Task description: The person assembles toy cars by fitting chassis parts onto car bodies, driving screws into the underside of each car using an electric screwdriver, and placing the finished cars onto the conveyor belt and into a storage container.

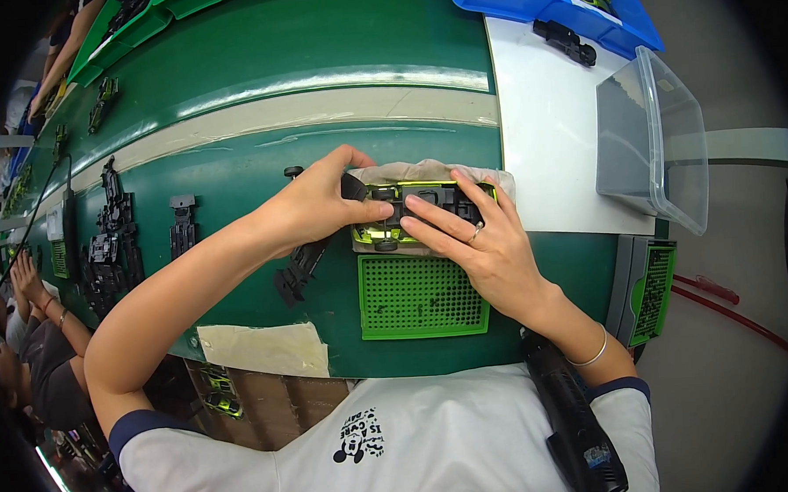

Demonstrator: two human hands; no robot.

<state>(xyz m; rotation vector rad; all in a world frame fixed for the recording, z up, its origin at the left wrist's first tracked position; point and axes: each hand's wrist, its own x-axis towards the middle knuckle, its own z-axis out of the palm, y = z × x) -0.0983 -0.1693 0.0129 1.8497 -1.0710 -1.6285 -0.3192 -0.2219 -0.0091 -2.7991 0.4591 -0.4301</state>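
A yellow-green toy car (378, 235) lies upside down, its black chassis (429, 197) and wheels facing up, on a pad wrapped in pale cloth (399, 171). My left hand (326, 201) is closed at the car's left end, with the thumb pressed on the chassis between the wheels; its other fingers are partly hidden. A black piece shows beside that thumb; I cannot tell whether it belongs to the car. Across the right half of the chassis, my right hand (490, 237) grips the car with its fingers spread, a ring on one of them.
Black chassis parts (300, 272) lie left of the pad, with more (108, 250) farther left. Nearer me is a green perforated tray (426, 331). A clear plastic bin (653, 138) and a blue bin (524, 7) stand at right. Other people work along the left.
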